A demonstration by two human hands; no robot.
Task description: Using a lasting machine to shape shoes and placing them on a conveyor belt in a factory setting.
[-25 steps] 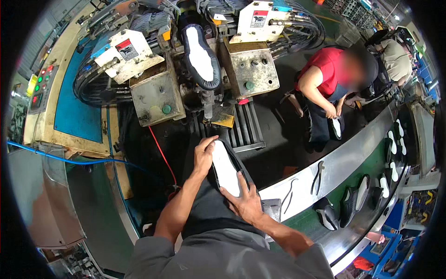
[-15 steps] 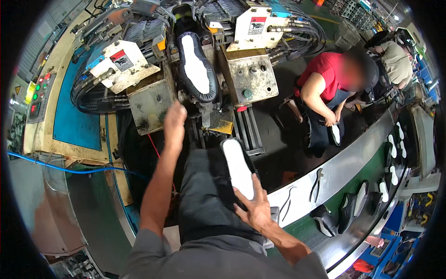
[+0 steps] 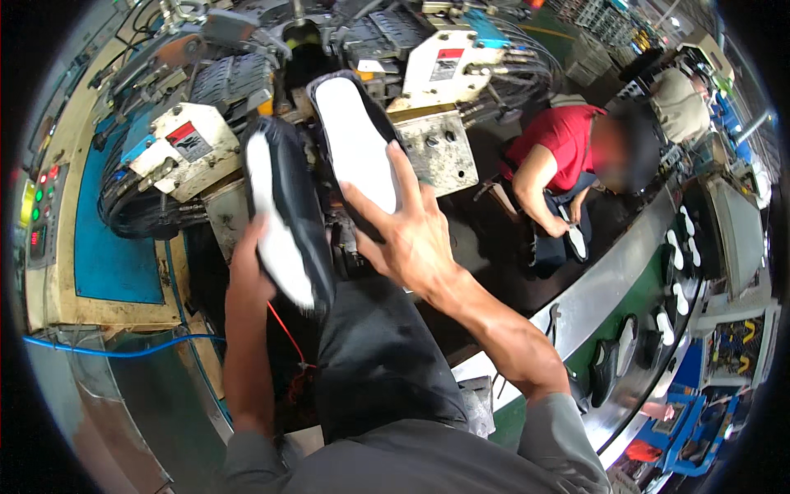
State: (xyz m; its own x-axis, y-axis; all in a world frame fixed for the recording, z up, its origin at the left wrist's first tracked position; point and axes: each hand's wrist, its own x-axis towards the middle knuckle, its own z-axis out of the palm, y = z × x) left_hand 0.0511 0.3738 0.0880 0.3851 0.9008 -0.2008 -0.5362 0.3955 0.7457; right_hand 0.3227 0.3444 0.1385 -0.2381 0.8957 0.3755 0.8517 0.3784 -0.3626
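Observation:
In my left hand (image 3: 253,263) is a black shoe upper (image 3: 290,189) with a white underside, tilted sole-side out and gripped by its lower part. My right hand (image 3: 407,239) has its fingers and thumb on a second black shoe upper (image 3: 354,136) with a white, sole-shaped underside. This second upper is at the middle of a lasting machine (image 3: 428,74), below its black central post (image 3: 302,53). Whether it sits on the machine's support is hidden behind the upper and my hand.
Beside me on the right curves a metal-edged conveyor (image 3: 531,329) with several black shoes (image 3: 605,370) on it. Control buttons (image 3: 41,193) stand at the left, with a blue hose (image 3: 123,352) below. A co-worker in red (image 3: 559,148) sits to the right, handling another shoe.
My left hand, empty before, has taken the upper off the machine and moved it left. My right hand has raised its upper from my lap to the machine.

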